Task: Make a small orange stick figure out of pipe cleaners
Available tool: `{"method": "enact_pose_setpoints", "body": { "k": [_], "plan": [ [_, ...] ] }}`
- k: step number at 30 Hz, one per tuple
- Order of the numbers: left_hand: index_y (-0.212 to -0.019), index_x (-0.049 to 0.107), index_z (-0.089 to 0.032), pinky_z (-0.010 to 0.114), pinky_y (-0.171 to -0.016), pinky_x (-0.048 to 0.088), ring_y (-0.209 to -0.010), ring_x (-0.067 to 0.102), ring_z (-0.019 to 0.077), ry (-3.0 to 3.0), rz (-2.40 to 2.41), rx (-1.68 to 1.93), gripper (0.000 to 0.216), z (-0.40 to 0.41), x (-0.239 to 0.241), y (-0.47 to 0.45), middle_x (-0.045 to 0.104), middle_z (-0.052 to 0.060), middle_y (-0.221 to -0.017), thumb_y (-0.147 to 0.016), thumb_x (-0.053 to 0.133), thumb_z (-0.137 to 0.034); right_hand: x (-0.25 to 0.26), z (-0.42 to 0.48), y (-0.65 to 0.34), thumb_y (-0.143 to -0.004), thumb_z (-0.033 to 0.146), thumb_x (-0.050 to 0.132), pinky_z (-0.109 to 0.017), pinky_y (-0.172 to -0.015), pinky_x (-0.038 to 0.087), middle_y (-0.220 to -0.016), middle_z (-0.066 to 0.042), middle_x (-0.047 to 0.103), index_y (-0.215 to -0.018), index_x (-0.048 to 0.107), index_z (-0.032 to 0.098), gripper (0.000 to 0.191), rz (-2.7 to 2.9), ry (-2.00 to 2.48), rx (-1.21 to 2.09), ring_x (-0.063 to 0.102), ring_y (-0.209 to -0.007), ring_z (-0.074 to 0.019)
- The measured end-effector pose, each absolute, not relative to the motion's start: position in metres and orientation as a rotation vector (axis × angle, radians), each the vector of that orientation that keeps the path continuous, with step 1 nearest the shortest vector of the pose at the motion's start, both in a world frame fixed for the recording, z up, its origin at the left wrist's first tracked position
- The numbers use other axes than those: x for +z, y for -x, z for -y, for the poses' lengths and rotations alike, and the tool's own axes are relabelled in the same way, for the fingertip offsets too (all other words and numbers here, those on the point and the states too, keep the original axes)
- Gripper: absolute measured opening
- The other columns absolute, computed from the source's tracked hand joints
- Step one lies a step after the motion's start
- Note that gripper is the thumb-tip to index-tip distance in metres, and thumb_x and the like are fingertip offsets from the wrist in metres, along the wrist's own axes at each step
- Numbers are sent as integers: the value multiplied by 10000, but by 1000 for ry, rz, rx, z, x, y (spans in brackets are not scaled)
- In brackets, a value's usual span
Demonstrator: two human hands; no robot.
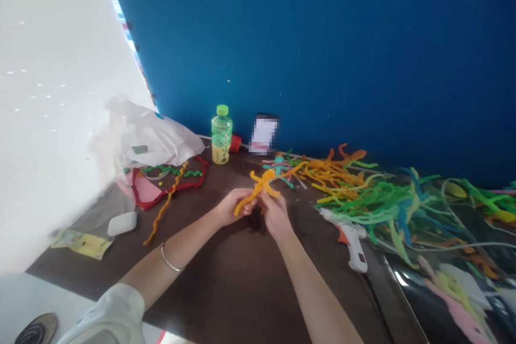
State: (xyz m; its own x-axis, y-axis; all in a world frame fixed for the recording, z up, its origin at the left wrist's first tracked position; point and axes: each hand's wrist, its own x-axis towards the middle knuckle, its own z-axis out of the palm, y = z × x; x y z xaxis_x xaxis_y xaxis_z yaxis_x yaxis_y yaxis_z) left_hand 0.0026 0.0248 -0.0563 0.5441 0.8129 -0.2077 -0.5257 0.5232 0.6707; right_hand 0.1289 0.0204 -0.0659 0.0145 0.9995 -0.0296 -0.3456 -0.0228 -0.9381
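My left hand (233, 207) and my right hand (274, 215) meet above the dark wooden table (237, 274), both gripping a small orange pipe-cleaner figure (258, 187) with several limbs. Its lower part is partly hidden by my fingers. A teal pipe-cleaner figure (279, 165) lies just beyond my hands. To the right are a tangled heap of orange pipe cleaners (332, 174) and a heap of green ones (374, 204). A white hot glue gun (350, 239) rests nearest my right hand.
A green-capped drink bottle (221, 134) and a blurred phone-like object (264, 133) stand against the blue wall (322, 54). To the left lie a white plastic bag (157, 137), red felt (169, 188) with a wavy orange pipe cleaner (165, 204), and a small white case (122, 223).
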Motion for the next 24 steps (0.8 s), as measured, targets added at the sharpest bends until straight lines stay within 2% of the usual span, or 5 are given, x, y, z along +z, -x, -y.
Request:
{"method": "enact_pose_setpoints", "body": {
  "k": [4,8,11,17,24],
  "plan": [
    [-975,524,-154,246,-582,464,-596,563,110,-1172,-883,1221,339,-22,-64,-9,587,25,-776,-680,640,-272,-65,-20,-128,-717,383,606,-293,-641,463,-677,-13,615,-731,636,157,228,1056,1135,1035,574,-654,-156],
    [-1001,591,-173,301,-780,452,-833,593,174,-1610,-1072,1355,310,-19,-68,-8,633,78,-938,-715,611,-291,-61,-17,-128,-748,344,565,-316,-735,463,-803,-51,629,-794,639,146,216,1202,1213,797,585,-767,-176],
    [-918,643,-165,300,-739,460,-762,602,173,-1605,-1093,1375,243,-20,-70,-8,646,86,-894,-747,572,-322,-60,-16,-128,-744,343,565,-315,-717,473,-808,-63,626,-783,637,144,215,1234,1247,696,590,-752,-177],
    [-913,636,-105,246,-532,425,-497,520,90,-971,-847,1257,346,-26,-69,-11,609,36,-670,-679,648,-360,-61,-14,-126,-766,345,543,-312,-685,497,-796,-74,655,-789,649,150,223,1310,1269,580,615,-728,-183],
    [-680,587,-81,157,-416,282,-428,345,1,-570,-629,1214,180,-27,-60,-9,497,-15,-594,-647,681,-231,-68,-11,-120,-842,306,426,-344,-836,459,-976,-121,670,-936,661,169,288,1484,1274,264,616,-922,-217]
  ]
}}
